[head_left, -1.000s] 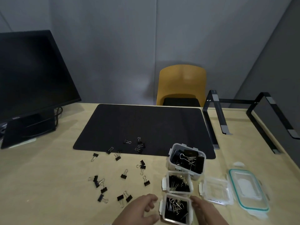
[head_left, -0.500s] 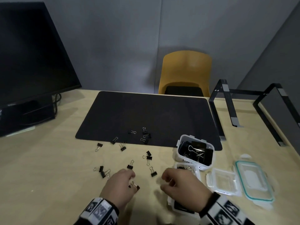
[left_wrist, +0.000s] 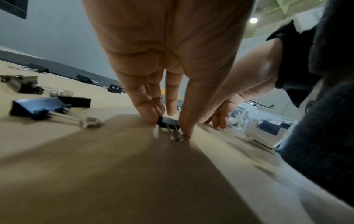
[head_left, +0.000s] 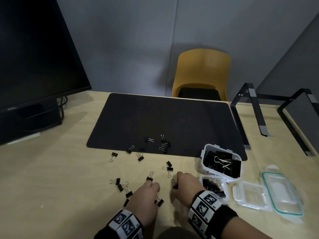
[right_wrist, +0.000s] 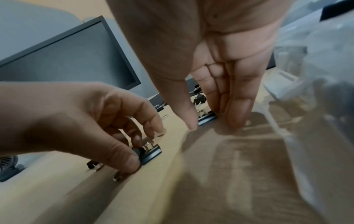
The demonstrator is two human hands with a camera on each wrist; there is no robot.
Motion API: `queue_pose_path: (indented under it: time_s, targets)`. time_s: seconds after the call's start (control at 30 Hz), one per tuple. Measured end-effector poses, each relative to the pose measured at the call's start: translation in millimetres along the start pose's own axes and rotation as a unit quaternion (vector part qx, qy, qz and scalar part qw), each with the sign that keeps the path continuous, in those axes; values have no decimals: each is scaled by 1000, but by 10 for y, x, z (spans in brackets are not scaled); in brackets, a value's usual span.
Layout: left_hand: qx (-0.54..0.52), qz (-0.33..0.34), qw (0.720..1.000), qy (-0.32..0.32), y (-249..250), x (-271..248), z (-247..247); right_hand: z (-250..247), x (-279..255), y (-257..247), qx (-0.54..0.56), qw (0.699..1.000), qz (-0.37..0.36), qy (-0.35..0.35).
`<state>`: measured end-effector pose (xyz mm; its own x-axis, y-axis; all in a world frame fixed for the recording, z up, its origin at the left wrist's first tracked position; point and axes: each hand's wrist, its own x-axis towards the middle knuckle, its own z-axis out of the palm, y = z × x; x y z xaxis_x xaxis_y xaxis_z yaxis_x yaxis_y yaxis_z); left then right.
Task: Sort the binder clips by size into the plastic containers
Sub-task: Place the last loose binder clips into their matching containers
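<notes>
Pinched between thumb and fingertips of the left hand is one small black binder clip, lying on the wooden table under the hand's right edge; the left wrist view shows the fingers closed on both sides of its body. Right hand: thumb and fingers set down around a second small clip at its left edge, closing on the clip's black body in the right wrist view; whether the grip is firm cannot be told.

Loose clips, left to right: one alone at far left; a cluster of about four just left of the left hand; two at the mat's front edge; one just ahead of the left fingertips; two touching ahead of the right hand; about five on the black mat, well beyond both hands.

Containers: three open clear plastic tubs in a row right of the right hand. Farthest, large tub, holding large black clips, hand-lettered label partly legible. Middle tub, touching the large one, holding smaller clips. Nearest tub is almost wholly hidden by the right wrist.

Lids: two, right of the tubs, one small clear, one larger with teal seal.

Also: one monitor, one yellow chair, one black laptop stand.
</notes>
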<state>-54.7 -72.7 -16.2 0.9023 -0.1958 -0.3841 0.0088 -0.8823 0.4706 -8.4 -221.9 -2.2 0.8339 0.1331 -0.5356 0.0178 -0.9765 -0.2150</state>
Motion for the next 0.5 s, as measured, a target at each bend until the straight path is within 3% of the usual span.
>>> queue_pose_path:
  time_s: [0.23,0.5]
  targets:
    - [47,60,997,-21,-19,50,14,22,17,-40,-11,1000,17,14]
    - [101,114,988,-41,30,123,12,-85,-50,34,68,997,24,33]
